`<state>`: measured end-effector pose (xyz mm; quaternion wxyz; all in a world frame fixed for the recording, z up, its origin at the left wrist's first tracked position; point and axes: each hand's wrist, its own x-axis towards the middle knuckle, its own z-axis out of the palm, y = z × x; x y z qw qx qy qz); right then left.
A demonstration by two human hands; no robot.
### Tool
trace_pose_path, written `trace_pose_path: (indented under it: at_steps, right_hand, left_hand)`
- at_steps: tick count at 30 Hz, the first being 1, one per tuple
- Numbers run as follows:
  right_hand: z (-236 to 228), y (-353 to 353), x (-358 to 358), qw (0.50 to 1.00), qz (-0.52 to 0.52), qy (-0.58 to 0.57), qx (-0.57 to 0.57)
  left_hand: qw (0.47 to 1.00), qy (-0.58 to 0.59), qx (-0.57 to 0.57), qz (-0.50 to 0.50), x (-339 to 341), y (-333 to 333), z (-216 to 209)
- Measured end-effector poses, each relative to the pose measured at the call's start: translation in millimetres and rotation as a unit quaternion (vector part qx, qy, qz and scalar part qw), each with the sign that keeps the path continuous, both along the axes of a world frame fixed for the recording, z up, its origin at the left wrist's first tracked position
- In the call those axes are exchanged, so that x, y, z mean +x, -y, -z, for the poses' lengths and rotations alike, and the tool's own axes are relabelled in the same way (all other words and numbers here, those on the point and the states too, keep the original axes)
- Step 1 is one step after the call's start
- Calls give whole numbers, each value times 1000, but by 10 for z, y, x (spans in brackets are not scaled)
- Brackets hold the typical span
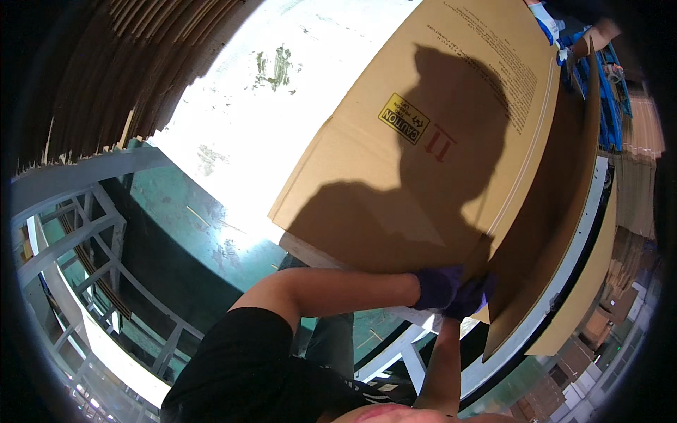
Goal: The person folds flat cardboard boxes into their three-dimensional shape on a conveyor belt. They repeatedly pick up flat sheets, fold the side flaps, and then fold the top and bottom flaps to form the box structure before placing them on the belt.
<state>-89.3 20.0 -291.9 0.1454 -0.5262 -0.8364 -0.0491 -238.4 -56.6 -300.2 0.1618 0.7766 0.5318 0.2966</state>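
Observation:
A large flat brown cardboard carton (352, 162) lies slantwise across a white tabletop (233, 106). It bears a yellow and black label, red arrows and lines of print, and my shadow falls over it. Its right side has a long flap (543, 211) standing up. At the near right corner, my left hand (436, 286), in a purple glove, is closed on the carton's edge. Just beside it my right hand (471, 297), gloved alike, is closed at the same corner by the flap. Deep shade hides most of the fingertips.
Another person's gloved hand (557, 35) is at the carton's far right corner. Stacked cardboard sheets (120, 70) stand at the far left, above a grey metal frame (99, 218). A pale metal rail (550, 296) curves along the right, with more cardboard beyond it.

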Motion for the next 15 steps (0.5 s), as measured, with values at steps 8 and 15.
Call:
trace_pose_path:
  at_steps: [8, 15]
  right_hand:
    - [41, -92, 220, 995, -14, -15, -101]
    - [370, -184, 437, 999, -17, 12, 50]
  left_hand:
    - [844, 414, -299, -166, 70, -154, -160]
    - [921, 316, -214, -79, 21, -129, -112]
